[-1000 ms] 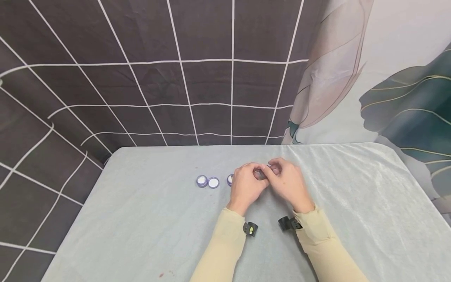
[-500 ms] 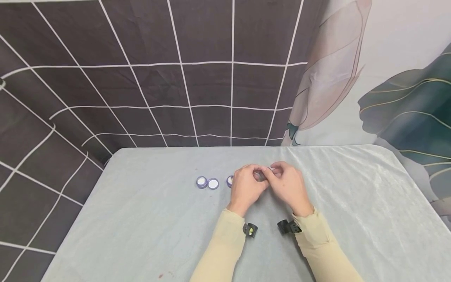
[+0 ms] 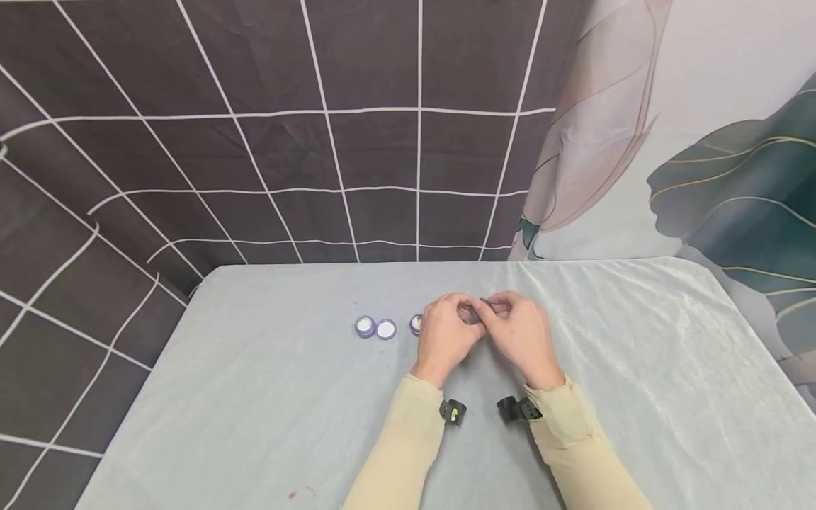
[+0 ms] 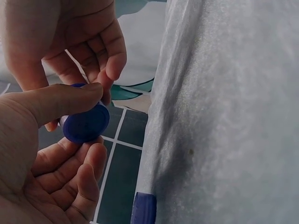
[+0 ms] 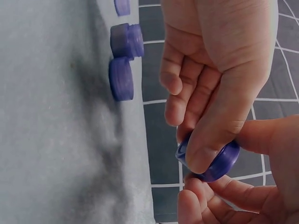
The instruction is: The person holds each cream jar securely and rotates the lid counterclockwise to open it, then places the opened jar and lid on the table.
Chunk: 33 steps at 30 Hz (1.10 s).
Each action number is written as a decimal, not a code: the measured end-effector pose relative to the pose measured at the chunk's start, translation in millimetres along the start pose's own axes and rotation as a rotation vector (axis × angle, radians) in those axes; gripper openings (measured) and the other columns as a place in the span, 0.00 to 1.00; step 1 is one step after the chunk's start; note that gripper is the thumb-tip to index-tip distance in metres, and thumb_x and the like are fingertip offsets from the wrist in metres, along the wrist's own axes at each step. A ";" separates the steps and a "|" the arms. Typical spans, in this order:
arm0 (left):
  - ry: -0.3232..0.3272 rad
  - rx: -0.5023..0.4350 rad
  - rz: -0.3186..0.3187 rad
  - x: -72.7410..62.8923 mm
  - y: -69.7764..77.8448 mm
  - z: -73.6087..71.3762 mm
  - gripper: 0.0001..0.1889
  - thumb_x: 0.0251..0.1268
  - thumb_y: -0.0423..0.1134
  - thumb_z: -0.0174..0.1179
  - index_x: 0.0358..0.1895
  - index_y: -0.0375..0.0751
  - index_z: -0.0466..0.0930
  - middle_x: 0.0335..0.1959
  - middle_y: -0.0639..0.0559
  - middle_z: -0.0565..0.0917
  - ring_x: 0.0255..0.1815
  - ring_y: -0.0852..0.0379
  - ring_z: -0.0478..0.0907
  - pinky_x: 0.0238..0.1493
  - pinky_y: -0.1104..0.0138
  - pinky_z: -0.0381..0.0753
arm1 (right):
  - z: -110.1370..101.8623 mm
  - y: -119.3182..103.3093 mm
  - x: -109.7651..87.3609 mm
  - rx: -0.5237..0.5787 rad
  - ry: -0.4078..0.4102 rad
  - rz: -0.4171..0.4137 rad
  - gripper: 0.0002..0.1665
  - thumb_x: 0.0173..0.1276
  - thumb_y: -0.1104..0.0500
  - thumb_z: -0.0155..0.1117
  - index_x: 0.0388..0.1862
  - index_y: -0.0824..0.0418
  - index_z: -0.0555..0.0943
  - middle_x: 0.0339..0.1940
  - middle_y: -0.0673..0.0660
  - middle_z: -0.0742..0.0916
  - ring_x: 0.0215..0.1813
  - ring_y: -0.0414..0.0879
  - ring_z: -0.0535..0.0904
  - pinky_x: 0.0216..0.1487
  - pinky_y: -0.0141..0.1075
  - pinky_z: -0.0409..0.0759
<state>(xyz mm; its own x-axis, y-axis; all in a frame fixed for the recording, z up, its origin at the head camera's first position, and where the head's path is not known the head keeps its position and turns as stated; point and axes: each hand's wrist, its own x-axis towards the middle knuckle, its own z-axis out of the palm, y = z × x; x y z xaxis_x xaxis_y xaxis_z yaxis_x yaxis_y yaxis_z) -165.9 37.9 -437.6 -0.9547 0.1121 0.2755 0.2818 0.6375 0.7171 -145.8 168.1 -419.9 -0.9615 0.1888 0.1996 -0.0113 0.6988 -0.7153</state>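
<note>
Between my two hands is a small purple screw-top jar [image 5: 223, 163], raised off the table. My left hand [image 3: 446, 336] pinches it with its thumb across the round blue face in the left wrist view. My right hand [image 3: 519, 331] grips it from the other side, thumb pressed on it in the right wrist view. Fingers cover much of the jar, so I cannot tell how its lid sits. On the table stand an open jar [image 3: 365, 326] with white inside and a white-lined lid [image 3: 386, 329]. Another open jar [image 3: 416, 324] is partly hidden behind my left hand.
A pale grey cloth covers the table [image 3: 268, 397]. In the right wrist view, a threaded open jar [image 5: 127, 41] stands against a purple lid [image 5: 121, 79]. A dark gridded curtain [image 3: 376, 149] hangs behind, with a leaf-patterned curtain [image 3: 720, 142] at right.
My right wrist has shifted slightly left, and a dark edge of the held jar now shows between the fingertips. The jars and lid on the table have stayed put.
</note>
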 end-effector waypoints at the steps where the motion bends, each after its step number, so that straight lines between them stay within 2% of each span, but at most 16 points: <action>1: 0.000 0.001 -0.002 -0.1 -0.1 -0.4 0.14 0.46 0.44 0.76 0.39 0.50 0.89 0.27 0.60 0.83 0.29 0.66 0.75 0.35 0.71 0.75 | 0.4 -0.5 0.2 0.003 0.001 0.001 0.24 0.68 0.42 0.66 0.39 0.64 0.87 0.31 0.57 0.90 0.35 0.50 0.86 0.38 0.45 0.80; 12: -0.007 0.006 -0.008 0.1 -0.8 -1.0 0.16 0.46 0.44 0.76 0.41 0.48 0.89 0.26 0.60 0.82 0.27 0.65 0.76 0.34 0.70 0.75 | 2.7 -0.7 -0.9 0.075 -0.014 0.016 0.21 0.68 0.49 0.66 0.41 0.67 0.87 0.33 0.61 0.90 0.36 0.52 0.87 0.38 0.42 0.80; 16: 0.006 0.004 -0.006 0.6 -1.3 -2.0 0.17 0.46 0.44 0.76 0.42 0.47 0.89 0.25 0.60 0.82 0.27 0.65 0.76 0.34 0.70 0.75 | 3.9 0.1 0.6 0.081 -0.018 0.002 0.20 0.68 0.49 0.66 0.43 0.67 0.87 0.33 0.60 0.90 0.37 0.51 0.86 0.39 0.42 0.80; 33: -0.008 0.001 -0.014 0.4 -1.7 -1.3 0.17 0.48 0.45 0.75 0.44 0.48 0.89 0.24 0.61 0.81 0.28 0.66 0.75 0.36 0.69 0.75 | 0.1 5.2 2.6 0.105 -0.046 -0.028 0.18 0.67 0.52 0.68 0.45 0.66 0.87 0.33 0.57 0.90 0.35 0.47 0.85 0.39 0.37 0.79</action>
<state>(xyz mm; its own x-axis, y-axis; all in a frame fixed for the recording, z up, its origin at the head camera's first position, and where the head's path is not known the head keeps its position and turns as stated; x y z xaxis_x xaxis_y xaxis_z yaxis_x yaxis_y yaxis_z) -166.7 35.9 -437.8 -0.9592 0.1094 0.2606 0.2686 0.6401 0.7199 -148.4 172.2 -423.2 -0.9719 0.1368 0.1914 -0.0647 0.6266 -0.7766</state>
